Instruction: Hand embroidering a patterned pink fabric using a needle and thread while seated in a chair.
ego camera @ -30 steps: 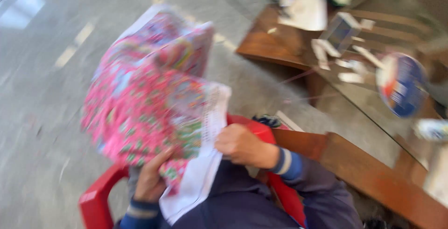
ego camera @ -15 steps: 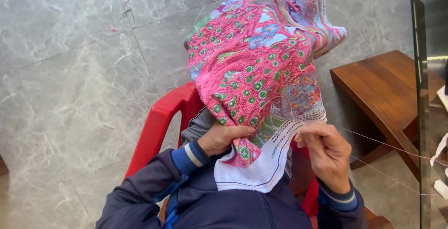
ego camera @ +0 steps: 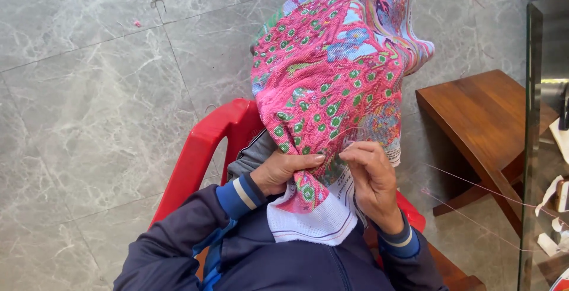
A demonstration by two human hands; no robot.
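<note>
A large cross-stitch cloth [ego camera: 332, 72], mostly pink with green and blue motifs and a white unstitched edge, hangs bunched over my lap. My left hand [ego camera: 283, 169] grips a fold of it from the left, thumb on top. My right hand [ego camera: 368, 175] pinches at the cloth's surface beside it, fingertips closed where a thin pink thread [ego camera: 474, 187] leaves and runs off to the right. A needle is too small to make out. I wear dark blue sleeves with striped cuffs.
I sit in a red plastic chair [ego camera: 204, 143] on a grey marble-tile floor [ego camera: 89, 89]. A low wooden stool [ego camera: 480, 113] stands to the right. A glass tabletop [ego camera: 542, 125] with small items lies at the right edge.
The view swung from the table side to looking straight down at my lap. The cloth stayed in both hands; my right hand moved onto the stitched surface near the left.
</note>
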